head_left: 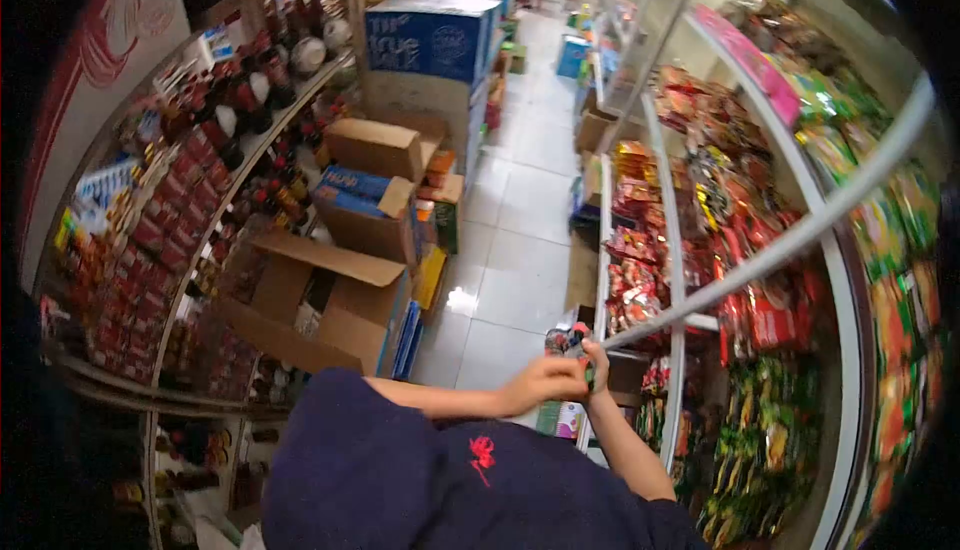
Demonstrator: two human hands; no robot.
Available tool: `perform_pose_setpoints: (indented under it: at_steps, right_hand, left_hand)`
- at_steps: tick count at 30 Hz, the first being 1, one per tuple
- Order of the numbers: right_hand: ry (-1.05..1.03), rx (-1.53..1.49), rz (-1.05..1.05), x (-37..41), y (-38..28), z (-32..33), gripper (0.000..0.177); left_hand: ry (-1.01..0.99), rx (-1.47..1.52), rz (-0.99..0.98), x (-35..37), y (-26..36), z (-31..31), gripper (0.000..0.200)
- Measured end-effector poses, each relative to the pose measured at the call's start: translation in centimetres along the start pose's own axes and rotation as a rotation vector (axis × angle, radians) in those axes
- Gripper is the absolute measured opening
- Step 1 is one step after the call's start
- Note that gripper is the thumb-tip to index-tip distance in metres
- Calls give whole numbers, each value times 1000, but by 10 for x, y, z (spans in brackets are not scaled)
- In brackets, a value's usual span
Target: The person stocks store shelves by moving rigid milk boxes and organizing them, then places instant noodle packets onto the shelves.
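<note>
My left hand is closed, its knuckles turned up, and reaches across in front of my body to my right hand. My right hand has its thumb raised and its fingers curled against the left one. Just beyond both hands is a small dark item with red parts, blurred, perhaps a small bottle; the right hand appears to grip it. What the left fingers close on is hidden. A pale grey bar slants from beside my right hand to the upper right, in front of the shelves.
Shelves of packets line the right side. On the left, an open cardboard box and more cartons stand before shelves of bottles and small boxes. A blue-and-white carton rises beyond. White floor tiles run down the aisle.
</note>
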State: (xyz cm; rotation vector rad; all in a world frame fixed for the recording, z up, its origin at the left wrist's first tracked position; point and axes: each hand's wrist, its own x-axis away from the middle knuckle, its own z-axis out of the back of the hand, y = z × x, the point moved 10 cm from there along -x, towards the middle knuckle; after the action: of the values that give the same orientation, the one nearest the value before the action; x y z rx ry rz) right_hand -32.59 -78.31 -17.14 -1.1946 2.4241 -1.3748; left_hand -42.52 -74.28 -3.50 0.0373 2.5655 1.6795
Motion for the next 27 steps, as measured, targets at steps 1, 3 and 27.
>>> perform_pose_setpoints:
  at_steps: [1, 3, 27]
  right_hand:
    - [-73, -134, -70, -21, 11, -14, 33]
    - [3, -216, -122, -51, 12, -37, 29]
    - [-249, -130, -9, -516, -112, -124, 28]
  left_hand:
    - [163, -18, -54, 7, 12, 40, 12]
    - [465, -149, -128, 26, 40, 107, 15]
    - [790, -343, -155, -293, 127, 398, 20]
